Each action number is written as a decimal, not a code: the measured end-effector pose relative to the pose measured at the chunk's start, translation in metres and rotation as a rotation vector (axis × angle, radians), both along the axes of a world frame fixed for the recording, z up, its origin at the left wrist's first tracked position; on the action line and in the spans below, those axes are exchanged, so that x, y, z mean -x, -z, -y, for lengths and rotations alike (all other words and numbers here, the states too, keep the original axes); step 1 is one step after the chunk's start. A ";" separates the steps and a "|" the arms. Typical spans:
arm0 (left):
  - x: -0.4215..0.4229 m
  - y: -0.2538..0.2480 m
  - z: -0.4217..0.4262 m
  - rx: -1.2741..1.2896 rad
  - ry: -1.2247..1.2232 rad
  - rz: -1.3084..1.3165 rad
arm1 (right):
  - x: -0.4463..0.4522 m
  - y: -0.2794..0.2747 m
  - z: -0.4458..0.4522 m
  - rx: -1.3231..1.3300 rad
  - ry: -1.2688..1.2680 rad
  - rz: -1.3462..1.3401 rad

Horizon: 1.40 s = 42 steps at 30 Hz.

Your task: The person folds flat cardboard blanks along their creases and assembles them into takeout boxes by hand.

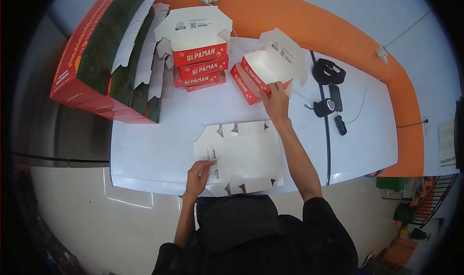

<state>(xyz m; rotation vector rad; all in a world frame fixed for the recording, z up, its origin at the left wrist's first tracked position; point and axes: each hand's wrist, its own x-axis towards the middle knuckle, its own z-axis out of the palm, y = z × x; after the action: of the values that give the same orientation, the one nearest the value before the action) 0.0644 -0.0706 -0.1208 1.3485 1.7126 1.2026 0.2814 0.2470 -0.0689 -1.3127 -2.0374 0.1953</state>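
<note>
A flat, unfolded white carton (251,151) lies on the table's near side. My left hand (197,174) is at its printed left flap, fingers bent together against the card; whether they pinch it is hard to tell. Farther back on the right, my right hand (276,101) is closed on the near corner of an open red box (255,76). That box rests on another red box (245,87), and its white lid stands raised behind. To the left is a stack of several folded red boxes (203,68), the top one with its lid up.
Large red boxes with dark green sides and white card sheets (82,57) stand at the back left. A black strap (328,72), a phone (335,98), a round black device (324,108) and a small black item (341,125) lie right, near a table seam.
</note>
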 end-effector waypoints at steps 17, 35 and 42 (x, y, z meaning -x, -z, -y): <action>0.004 0.003 -0.004 -0.075 0.017 -0.166 | 0.020 0.074 -0.029 -0.082 -0.052 0.151; -0.089 0.015 -0.013 -0.026 0.789 -0.635 | -0.138 0.039 0.216 0.856 0.114 0.158; -0.102 0.013 -0.007 -0.131 0.744 -0.496 | -0.163 0.019 0.272 0.904 0.033 -0.038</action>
<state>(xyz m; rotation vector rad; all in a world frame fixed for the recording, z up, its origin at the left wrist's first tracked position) 0.1660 -0.0634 -0.1334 2.2331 1.2153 0.5807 0.4448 -0.0246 -0.0880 -1.8203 -1.9396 1.2209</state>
